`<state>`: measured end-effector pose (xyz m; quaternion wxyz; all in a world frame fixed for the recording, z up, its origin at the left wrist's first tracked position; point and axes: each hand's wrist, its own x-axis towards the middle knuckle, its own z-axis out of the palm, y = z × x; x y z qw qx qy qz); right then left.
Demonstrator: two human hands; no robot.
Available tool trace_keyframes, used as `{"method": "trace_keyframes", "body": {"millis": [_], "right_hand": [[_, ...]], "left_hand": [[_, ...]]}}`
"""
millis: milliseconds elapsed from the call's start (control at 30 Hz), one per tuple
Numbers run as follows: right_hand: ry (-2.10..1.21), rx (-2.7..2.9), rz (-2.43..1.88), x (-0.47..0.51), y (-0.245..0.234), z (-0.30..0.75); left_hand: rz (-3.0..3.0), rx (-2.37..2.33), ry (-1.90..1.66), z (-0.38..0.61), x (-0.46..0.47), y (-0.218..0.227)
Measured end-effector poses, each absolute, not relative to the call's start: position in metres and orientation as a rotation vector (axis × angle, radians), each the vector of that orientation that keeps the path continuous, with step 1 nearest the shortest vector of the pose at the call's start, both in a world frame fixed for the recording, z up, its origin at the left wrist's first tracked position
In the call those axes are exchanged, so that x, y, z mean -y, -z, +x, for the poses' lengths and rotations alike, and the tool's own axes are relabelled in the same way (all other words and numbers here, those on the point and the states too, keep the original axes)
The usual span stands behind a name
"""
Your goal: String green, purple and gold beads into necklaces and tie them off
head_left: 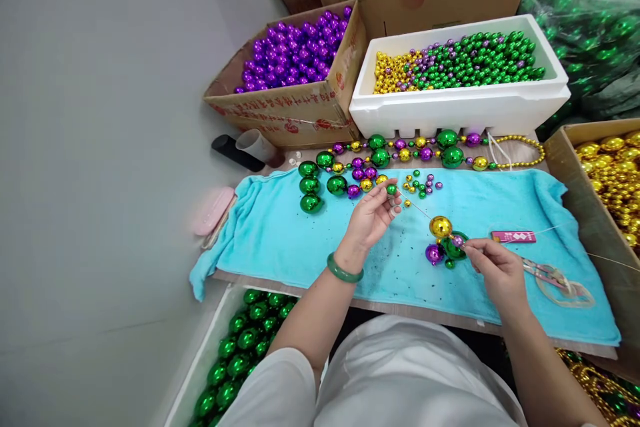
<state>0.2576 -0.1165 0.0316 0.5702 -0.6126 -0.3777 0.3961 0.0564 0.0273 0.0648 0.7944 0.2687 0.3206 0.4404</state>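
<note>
My left hand (pixel 371 215) is closed in a pinch on a small green bead (pixel 391 189), above the turquoise towel (pixel 280 240). A thin straight line, thread or needle, runs from these fingers to a large gold bead (pixel 441 227). Beside that bead hang a large green bead (pixel 454 248), a purple bead (pixel 435 254) and smaller ones. My right hand (pixel 500 273) pinches at the small light purple bead (pixel 457 240) in this cluster; whether it grips bead or thread is hard to see. Loose small beads (pixel 423 185) lie beyond my left hand.
A finished-looking bead necklace (pixel 405 155) lies along the back. Behind stand a carton of purple beads (pixel 280 103) and a white foam box (pixel 450 107). Scissors (pixel 547 272) and a pink packet (pixel 514 237) lie right. Cartons of gold beads (pixel 575 193) and green beads (pixel 245 337) flank the table.
</note>
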Motion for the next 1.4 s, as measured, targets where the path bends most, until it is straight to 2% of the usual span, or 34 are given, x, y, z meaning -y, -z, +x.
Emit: {"method": "trace_keyframes", "body": {"millis": [833, 1100, 1233, 1333, 1400], "right_hand": [[-0.961, 0.883, -1.429, 0.12, -0.035, 0.251], [-0.987, 0.863, -1.424, 0.117, -0.034, 0.249], [-1.071, 0.802, -1.381, 0.112, -0.032, 0.244], [-1.085, 0.749, -1.373, 0.111, -0.031, 0.245], [-1.08, 0.738, -1.374, 0.111, -0.03, 0.247]], "left_hand": [[0.533, -0.681, -0.96, 0.057, -0.023, -0.068], [1.159, -0.805, -1.238, 0.064, -0.015, -0.069], [1.411, -0.815, -1.124, 0.055, -0.019, -0.073], [1.672, -1.157, -0.983, 0.039, -0.027, -0.067], [1.928, -1.428, -0.733, 0.03, -0.028, -0.058]]}}
